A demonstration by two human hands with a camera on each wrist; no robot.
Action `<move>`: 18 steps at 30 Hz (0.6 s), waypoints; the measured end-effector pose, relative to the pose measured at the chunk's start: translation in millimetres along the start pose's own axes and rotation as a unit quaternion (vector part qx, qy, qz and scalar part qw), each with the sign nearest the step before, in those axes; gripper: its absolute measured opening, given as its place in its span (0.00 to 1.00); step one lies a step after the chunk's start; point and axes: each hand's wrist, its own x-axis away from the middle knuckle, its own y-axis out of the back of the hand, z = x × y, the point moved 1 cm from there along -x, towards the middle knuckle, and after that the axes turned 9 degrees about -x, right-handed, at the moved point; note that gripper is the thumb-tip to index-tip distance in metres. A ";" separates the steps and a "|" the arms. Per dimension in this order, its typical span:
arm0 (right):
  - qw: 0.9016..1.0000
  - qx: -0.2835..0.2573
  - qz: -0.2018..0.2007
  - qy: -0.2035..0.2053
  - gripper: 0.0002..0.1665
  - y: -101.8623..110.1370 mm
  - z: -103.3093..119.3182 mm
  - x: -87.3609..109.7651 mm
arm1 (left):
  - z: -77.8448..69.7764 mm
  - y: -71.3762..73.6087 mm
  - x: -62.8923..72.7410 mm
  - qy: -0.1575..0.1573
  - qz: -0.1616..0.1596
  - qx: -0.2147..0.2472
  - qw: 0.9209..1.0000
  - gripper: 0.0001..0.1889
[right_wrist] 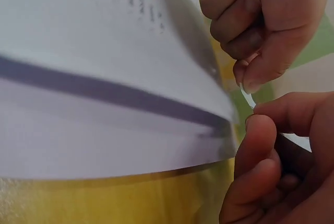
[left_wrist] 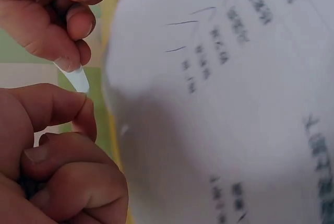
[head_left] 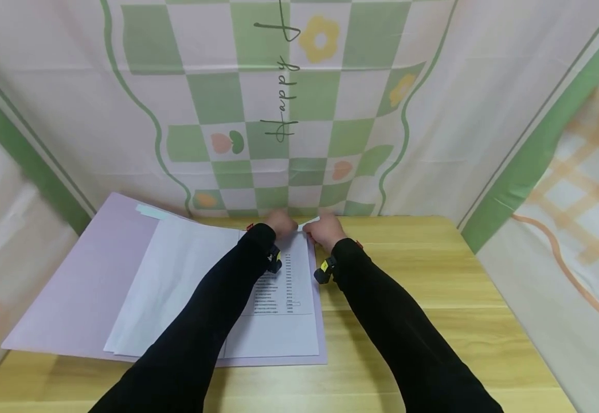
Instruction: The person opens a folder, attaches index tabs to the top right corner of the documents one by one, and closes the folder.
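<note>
Both hands meet at the top edge of a printed sheet (head_left: 281, 338) that lies on the right side of an open lilac folder (head_left: 87, 269). Between thumb and forefinger, my left hand (head_left: 280, 223) pinches one end of a narrow whitish strip (left_wrist: 78, 79). The right hand (head_left: 326, 230) pinches the same strip close by, at the folder's upper right corner, its other fingers curled. Only a short length of the strip shows between the fingertips. Printed lines and pen strokes mark the sheet in the left wrist view. My left forearm covers part of the pages.
White sheets (head_left: 160, 275) lie on the folder's left side, with a pale mint strip (head_left: 149, 212) at their top. The wooden table (head_left: 423, 298) ends at a hanging checked cloth (head_left: 289, 143) behind the hands. More cloth hangs at both sides.
</note>
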 end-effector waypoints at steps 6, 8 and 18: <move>1.000 0.011 -0.011 -0.027 0.12 -1.0 -7.4 -4.3 | -0.8 -11.6 -0.6 0.021 -0.011 0.017 1.000 0.20; 0.999 0.011 -0.011 -0.028 0.12 -1.2 -7.7 -4.1 | -0.9 -13.9 -0.1 0.023 -0.011 0.011 1.000 0.15; 0.998 0.017 -0.004 -0.058 0.11 -2.4 -7.5 -1.1 | -2.9 -19.4 -4.0 0.037 -0.008 -0.018 0.999 0.15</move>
